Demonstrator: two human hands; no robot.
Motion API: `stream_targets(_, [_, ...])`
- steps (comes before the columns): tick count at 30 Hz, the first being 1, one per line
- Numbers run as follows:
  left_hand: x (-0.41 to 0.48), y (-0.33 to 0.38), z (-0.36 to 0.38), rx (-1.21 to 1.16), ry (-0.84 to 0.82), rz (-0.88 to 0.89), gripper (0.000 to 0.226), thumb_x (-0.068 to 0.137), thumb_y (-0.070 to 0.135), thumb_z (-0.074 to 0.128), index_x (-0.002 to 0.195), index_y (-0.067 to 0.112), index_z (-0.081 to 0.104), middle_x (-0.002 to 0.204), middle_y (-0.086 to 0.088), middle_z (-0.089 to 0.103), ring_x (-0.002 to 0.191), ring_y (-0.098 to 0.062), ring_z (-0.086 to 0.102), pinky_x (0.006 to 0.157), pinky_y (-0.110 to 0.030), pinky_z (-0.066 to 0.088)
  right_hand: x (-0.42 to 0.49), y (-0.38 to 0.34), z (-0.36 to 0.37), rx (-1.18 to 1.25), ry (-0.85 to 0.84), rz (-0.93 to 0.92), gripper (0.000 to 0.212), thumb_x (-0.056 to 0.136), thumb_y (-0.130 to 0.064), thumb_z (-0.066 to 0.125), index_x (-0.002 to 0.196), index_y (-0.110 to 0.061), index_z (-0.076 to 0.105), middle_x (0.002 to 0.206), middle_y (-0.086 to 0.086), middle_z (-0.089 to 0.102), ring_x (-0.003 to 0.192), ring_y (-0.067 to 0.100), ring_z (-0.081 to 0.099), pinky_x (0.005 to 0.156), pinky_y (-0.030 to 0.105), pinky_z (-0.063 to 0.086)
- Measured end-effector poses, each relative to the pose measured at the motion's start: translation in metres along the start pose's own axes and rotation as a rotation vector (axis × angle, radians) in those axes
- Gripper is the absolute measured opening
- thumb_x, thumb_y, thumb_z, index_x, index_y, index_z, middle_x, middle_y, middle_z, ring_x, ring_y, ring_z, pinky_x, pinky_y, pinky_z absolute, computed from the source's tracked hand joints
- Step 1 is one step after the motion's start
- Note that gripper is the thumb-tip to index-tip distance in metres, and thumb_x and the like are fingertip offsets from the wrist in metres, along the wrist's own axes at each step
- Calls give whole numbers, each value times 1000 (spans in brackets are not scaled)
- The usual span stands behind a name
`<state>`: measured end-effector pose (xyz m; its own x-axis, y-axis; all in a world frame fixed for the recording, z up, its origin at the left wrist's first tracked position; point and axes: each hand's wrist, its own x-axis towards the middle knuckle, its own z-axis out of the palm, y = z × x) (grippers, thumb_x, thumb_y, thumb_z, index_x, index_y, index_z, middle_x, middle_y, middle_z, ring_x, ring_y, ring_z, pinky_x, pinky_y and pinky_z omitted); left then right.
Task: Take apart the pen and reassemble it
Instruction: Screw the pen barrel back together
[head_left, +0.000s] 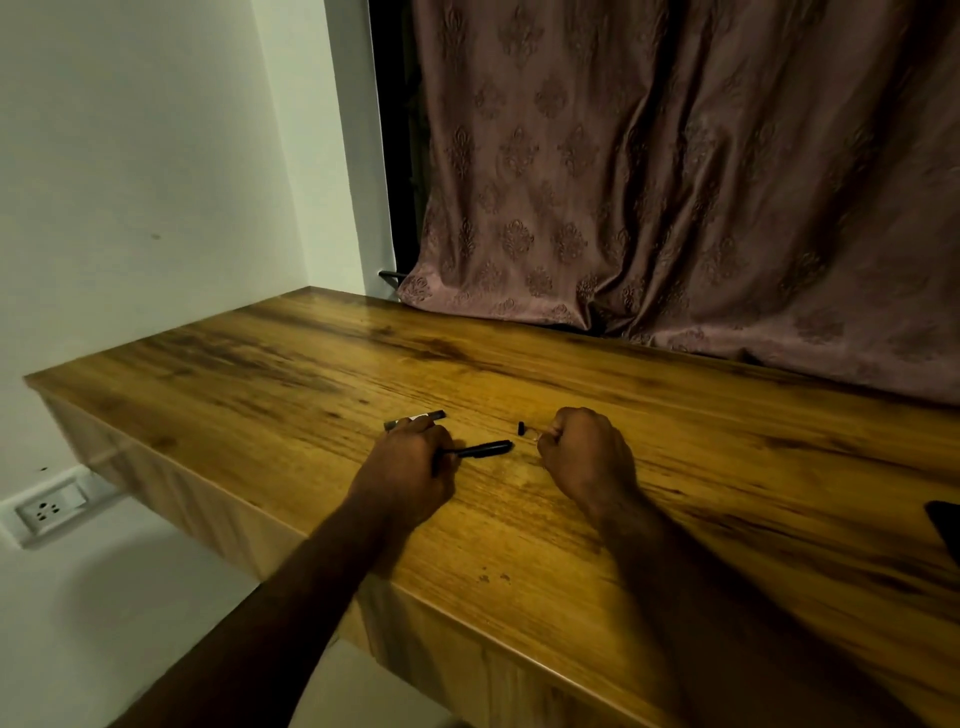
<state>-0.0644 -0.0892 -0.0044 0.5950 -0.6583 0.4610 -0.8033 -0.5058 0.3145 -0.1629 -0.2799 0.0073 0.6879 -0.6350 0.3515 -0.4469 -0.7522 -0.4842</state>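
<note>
Wood-grain surface (675, 441), pen in parts near its middle. Left hand (410, 462): fingers closed around a black barrel (483, 449), its tip pointing right. Right hand (587, 452): fingers curled nearly shut, pinching something pale and too small to name. Small black piece (520, 427) lying loose just beside the right hand. Second dark tube (415, 419) on the surface behind the left hand, toward the far edge.

Step, as judged: pen apart, small part being handled. Advice: keep both hands low over the surface so tiny parts cannot roll.

Room: wide bare wood toward the far and right edges; near edge well back from the parts. Dark object (945, 525) at the right edge.
</note>
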Motion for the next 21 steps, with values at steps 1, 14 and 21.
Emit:
stream_targets(1, [0, -1, 1, -26, 7, -4, 25, 89, 29, 52, 101, 16, 70, 95, -4, 66, 93, -24, 59, 79, -38, 48, 1, 2, -2, 61, 11, 34, 14, 87, -31, 61, 78, -21, 63, 79, -3, 66, 74, 22, 62, 62, 29, 48])
stream_targets(14, [-9, 7, -10, -270, 234, -56, 35, 94, 61, 41, 100, 26, 46, 82, 1, 59, 72, -15, 56, 58, -28, 41, -16, -12, -8, 519, -148, -254, 11, 94, -19, 59, 85, -24, 62, 82, -9, 66, 77, 7, 60, 70, 31, 49])
stream_targets(21, [-7, 11, -15, -425, 190, -33, 51, 87, 60, 45, 99, 14, 65, 83, -1, 68, 73, -10, 64, 61, -35, 52, -22, -24, -3, 471, -241, -362, 8, 93, -25, 59, 87, -29, 62, 82, -13, 64, 77, 4, 59, 69, 30, 47])
